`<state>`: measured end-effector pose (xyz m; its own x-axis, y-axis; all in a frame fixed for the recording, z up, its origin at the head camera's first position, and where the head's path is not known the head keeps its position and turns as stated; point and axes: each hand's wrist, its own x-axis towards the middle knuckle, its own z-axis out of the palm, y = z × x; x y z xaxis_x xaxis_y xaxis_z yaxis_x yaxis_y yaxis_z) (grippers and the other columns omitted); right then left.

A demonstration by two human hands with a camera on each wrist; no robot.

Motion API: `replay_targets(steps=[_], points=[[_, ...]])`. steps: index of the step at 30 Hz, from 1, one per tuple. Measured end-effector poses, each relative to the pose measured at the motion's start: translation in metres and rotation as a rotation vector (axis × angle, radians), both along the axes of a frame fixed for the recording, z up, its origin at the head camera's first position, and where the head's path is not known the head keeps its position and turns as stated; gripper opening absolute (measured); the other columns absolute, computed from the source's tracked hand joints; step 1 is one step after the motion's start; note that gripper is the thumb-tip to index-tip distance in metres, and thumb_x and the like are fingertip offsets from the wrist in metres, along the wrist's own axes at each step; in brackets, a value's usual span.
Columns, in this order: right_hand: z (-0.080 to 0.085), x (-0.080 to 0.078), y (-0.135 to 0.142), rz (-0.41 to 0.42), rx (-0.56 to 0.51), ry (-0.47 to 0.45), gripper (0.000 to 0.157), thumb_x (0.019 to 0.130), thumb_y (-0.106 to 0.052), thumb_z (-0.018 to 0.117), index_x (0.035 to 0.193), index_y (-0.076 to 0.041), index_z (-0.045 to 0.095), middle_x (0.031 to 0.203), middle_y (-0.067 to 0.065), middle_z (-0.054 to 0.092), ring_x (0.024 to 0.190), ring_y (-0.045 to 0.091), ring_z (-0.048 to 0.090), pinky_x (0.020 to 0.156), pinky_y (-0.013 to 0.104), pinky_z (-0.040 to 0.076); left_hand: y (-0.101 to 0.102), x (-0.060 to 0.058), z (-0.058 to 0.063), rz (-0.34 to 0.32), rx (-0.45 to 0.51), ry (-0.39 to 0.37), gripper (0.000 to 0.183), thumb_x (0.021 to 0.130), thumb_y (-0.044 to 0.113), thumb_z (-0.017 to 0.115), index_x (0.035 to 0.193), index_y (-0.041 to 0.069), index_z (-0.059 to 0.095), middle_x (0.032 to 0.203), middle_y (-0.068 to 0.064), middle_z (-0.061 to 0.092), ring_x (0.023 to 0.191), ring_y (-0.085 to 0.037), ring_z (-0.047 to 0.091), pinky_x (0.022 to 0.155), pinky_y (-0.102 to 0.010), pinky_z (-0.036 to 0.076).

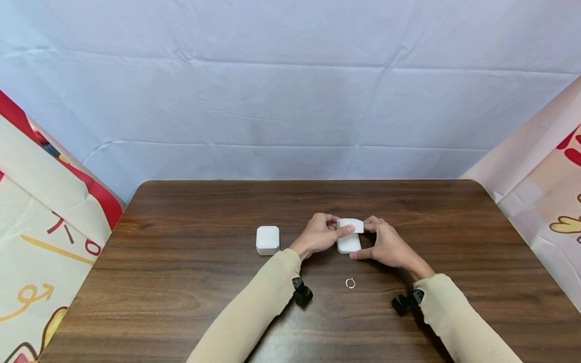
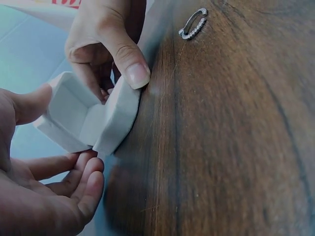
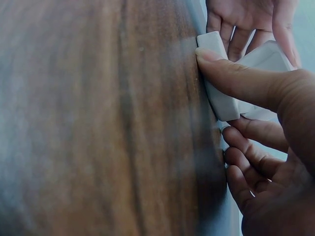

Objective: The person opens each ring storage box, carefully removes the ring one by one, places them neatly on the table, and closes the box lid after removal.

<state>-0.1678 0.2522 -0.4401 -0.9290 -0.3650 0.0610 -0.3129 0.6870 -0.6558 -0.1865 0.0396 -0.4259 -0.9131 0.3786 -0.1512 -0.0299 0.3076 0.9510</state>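
Observation:
A small white ring box stands on the table with its hinged lid raised. My left hand pinches the lid, thumb inside it and fingers behind. The right hand grips the box's base, with its thumb at the front and its fingers at the back. In the left wrist view the box's pale interior shows partly, and I cannot tell whether its slot holds anything. Nearer to me lies a silvery open ring, one side set with a row of beads or stones, touched by neither hand.
A second white box, closed, stands left of my left hand. The brown wooden table reaches back to a pale hanging cloth. Black wrist cameras sit on both sleeves, low over the table.

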Motion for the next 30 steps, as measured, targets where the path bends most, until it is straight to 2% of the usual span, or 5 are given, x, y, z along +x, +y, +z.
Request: replay_targets(steps=[4, 13, 19, 30], points=[[0.0, 0.0, 0.0, -0.007, 0.005, -0.01, 0.059, 0.067, -0.026, 0.097, 0.116, -0.004, 0.075, 0.106, 0.003, 0.061, 0.102, 0.024, 0.056, 0.09, 0.046, 0.044, -0.001, 0.0, -0.001, -0.016, -0.016, 0.035, 0.049, 0.094, 0.026, 0.076, 0.128, -0.008, 0.064, 0.101, -0.006, 0.067, 0.089, -0.012, 0.06, 0.078, -0.024, 0.051], [-0.001, 0.0, -0.001, -0.007, 0.002, -0.019, 0.057, 0.068, -0.028, 0.097, 0.115, -0.004, 0.075, 0.109, 0.003, 0.062, 0.105, 0.024, 0.057, 0.092, 0.046, 0.044, -0.003, 0.001, -0.004, -0.049, -0.069, 0.14, 0.043, 0.089, 0.019, 0.081, 0.122, -0.006, 0.068, 0.093, -0.003, 0.068, 0.083, -0.01, 0.06, 0.074, -0.021, 0.049], [-0.001, 0.0, -0.001, -0.001, -0.001, -0.014, 0.058, 0.068, -0.029, 0.097, 0.116, -0.005, 0.075, 0.109, 0.002, 0.062, 0.105, 0.024, 0.056, 0.093, 0.046, 0.044, -0.004, 0.006, -0.002, -0.069, -0.197, 0.226, 0.046, 0.089, 0.025, 0.082, 0.125, -0.001, 0.069, 0.103, -0.004, 0.069, 0.096, -0.018, 0.063, 0.082, -0.025, 0.05], [0.0, 0.001, 0.0, 0.0, 0.0, -0.029, 0.063, 0.07, -0.03, 0.096, 0.122, -0.003, 0.072, 0.112, 0.004, 0.062, 0.107, 0.027, 0.057, 0.092, 0.048, 0.045, -0.004, 0.013, 0.002, -0.081, -0.309, 0.318, 0.054, 0.087, 0.029, 0.083, 0.13, 0.001, 0.066, 0.114, -0.008, 0.066, 0.105, -0.02, 0.061, 0.088, -0.027, 0.049]])
